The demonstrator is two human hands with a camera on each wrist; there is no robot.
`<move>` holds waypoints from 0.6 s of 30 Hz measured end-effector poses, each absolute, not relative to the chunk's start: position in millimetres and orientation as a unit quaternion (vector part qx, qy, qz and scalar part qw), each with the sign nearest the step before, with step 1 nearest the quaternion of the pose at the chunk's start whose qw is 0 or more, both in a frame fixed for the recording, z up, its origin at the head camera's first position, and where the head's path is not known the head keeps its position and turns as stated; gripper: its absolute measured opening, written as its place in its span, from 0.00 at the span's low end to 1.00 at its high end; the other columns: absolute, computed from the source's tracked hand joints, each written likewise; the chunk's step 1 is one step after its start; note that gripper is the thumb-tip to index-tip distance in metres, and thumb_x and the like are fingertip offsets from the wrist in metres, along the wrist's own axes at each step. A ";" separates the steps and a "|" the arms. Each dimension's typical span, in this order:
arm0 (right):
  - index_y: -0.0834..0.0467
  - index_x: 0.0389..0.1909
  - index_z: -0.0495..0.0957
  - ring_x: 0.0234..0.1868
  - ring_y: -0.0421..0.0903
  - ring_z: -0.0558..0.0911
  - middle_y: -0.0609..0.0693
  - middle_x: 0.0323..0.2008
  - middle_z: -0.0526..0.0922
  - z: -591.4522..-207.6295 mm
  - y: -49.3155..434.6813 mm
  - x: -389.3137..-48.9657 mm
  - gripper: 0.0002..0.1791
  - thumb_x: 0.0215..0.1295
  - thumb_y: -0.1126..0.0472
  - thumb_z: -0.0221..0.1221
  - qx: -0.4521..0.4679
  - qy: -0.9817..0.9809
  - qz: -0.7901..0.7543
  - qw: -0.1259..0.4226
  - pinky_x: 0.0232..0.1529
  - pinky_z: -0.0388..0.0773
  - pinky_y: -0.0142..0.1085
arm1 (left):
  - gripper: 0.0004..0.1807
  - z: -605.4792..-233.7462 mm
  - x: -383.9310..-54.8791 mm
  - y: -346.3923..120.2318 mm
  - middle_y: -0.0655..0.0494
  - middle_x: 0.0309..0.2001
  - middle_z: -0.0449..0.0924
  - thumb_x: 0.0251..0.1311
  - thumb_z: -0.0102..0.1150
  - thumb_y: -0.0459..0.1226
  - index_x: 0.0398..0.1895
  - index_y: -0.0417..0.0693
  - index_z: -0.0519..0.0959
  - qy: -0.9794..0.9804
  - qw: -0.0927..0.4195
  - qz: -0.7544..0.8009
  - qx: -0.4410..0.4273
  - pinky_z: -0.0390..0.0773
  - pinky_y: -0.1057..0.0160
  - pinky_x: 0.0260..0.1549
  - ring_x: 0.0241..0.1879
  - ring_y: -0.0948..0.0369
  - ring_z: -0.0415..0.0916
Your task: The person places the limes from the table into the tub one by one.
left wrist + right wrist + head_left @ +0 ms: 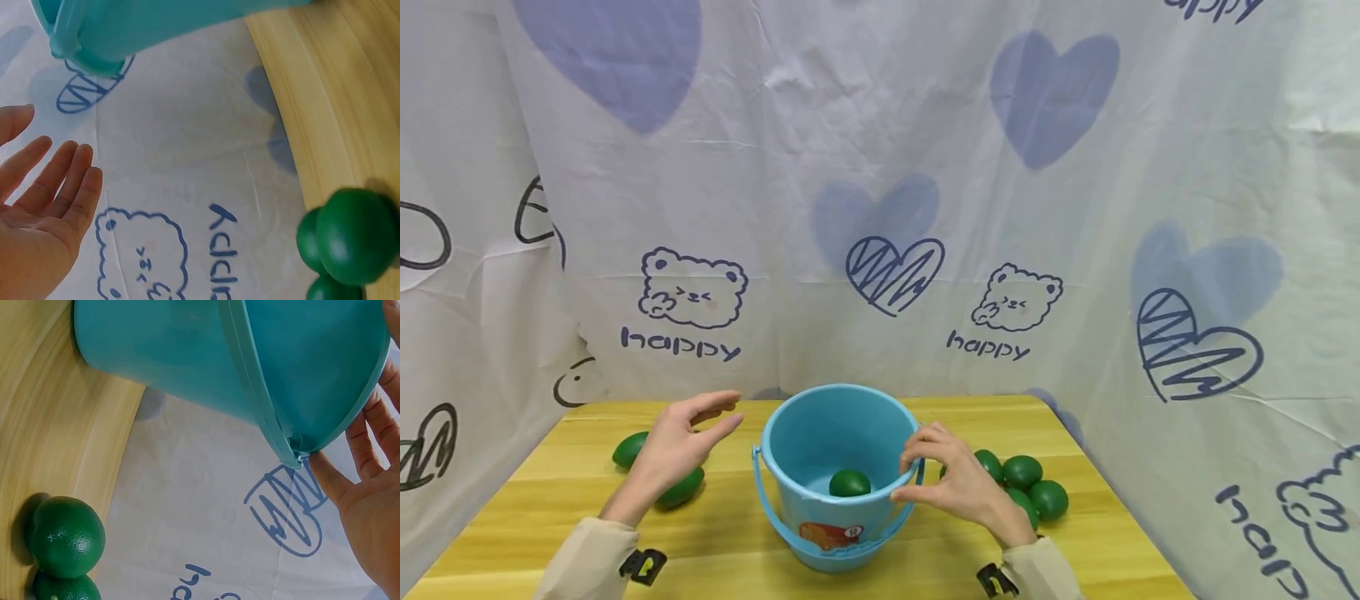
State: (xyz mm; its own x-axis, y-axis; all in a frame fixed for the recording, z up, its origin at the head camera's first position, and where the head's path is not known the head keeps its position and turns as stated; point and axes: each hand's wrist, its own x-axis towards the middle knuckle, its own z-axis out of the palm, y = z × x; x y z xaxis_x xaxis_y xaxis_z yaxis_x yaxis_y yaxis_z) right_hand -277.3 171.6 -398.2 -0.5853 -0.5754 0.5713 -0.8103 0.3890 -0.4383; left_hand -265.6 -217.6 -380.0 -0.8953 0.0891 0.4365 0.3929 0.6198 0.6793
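A light-blue bucket (pixel 835 521) stands upright on the table, its handle hanging down at the front. One glossy dark-green oval fruit (pixel 850 482) lies inside it. On the bucket's right side, my right hand (pixel 958 479) holds the rim, thumb at the front edge and fingers over the side; the right wrist view shows fingertips (pixel 359 434) against the rim. My left hand (pixel 681 437) hovers left of the bucket, apart from it, fingers spread and palm bare in the left wrist view. Beneath that hand are green fruits (pixel 681 489), partly hidden by it.
To the right of the bucket, several more green fruits (pixel 1022 472) cluster on the wooden table (pixel 722 550), some behind my right hand. A white curtain (pixel 790 250) printed with hearts and bears hangs behind the table and along both sides.
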 end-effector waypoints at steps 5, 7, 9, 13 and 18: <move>0.39 0.34 0.80 0.45 0.36 0.72 0.35 0.39 0.79 -399.6 173.1 -277.5 0.13 0.50 0.46 0.73 0.423 -0.818 0.356 0.158 0.47 0.76 0.36 | 0.27 -386.7 -262.2 -234.1 0.42 0.60 0.77 0.67 0.58 0.50 0.63 0.45 0.75 -0.887 0.182 -0.407 -0.116 0.76 0.40 0.56 0.59 0.42 0.75; 0.39 0.34 0.80 0.45 0.36 0.72 0.34 0.39 0.79 -399.7 173.0 -277.0 0.14 0.50 0.47 0.74 0.425 -0.817 0.356 0.157 0.47 0.76 0.36 | 0.27 -388.7 -260.9 -240.8 0.42 0.60 0.77 0.67 0.57 0.51 0.63 0.44 0.75 -0.889 0.180 -0.407 -0.110 0.76 0.41 0.57 0.59 0.42 0.74; 0.40 0.34 0.80 0.45 0.36 0.72 0.34 0.39 0.79 -400.0 172.9 -276.6 0.14 0.49 0.47 0.74 0.425 -0.817 0.355 0.157 0.46 0.76 0.36 | 0.29 -390.2 -259.3 -247.7 0.42 0.61 0.77 0.67 0.57 0.52 0.64 0.44 0.74 -0.889 0.170 -0.413 -0.103 0.76 0.42 0.57 0.60 0.43 0.74; 0.41 0.34 0.80 0.45 0.36 0.72 0.34 0.39 0.78 -400.2 172.9 -276.8 0.14 0.50 0.47 0.74 0.427 -0.818 0.353 0.157 0.46 0.76 0.36 | 0.32 -392.9 -257.8 -261.7 0.41 0.62 0.75 0.67 0.55 0.55 0.65 0.44 0.72 -0.889 0.146 -0.424 -0.086 0.80 0.47 0.52 0.60 0.43 0.73; 0.42 0.35 0.81 0.45 0.37 0.72 0.36 0.39 0.79 -398.8 174.5 -277.5 0.14 0.50 0.48 0.74 0.427 -0.817 0.355 0.157 0.47 0.76 0.36 | 0.35 -396.3 -260.1 -278.5 0.41 0.64 0.74 0.66 0.54 0.58 0.67 0.45 0.71 -0.890 0.136 -0.431 -0.060 0.82 0.70 0.43 0.62 0.42 0.71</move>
State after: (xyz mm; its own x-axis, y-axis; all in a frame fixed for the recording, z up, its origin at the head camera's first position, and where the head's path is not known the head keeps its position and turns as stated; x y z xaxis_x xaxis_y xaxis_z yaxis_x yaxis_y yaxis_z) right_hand -277.5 174.5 -398.8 -0.5855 -0.5861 0.5600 -0.8093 0.3829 -0.4455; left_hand -260.1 -278.5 -396.3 -0.9559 -0.0095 0.2934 0.2242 0.6217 0.7505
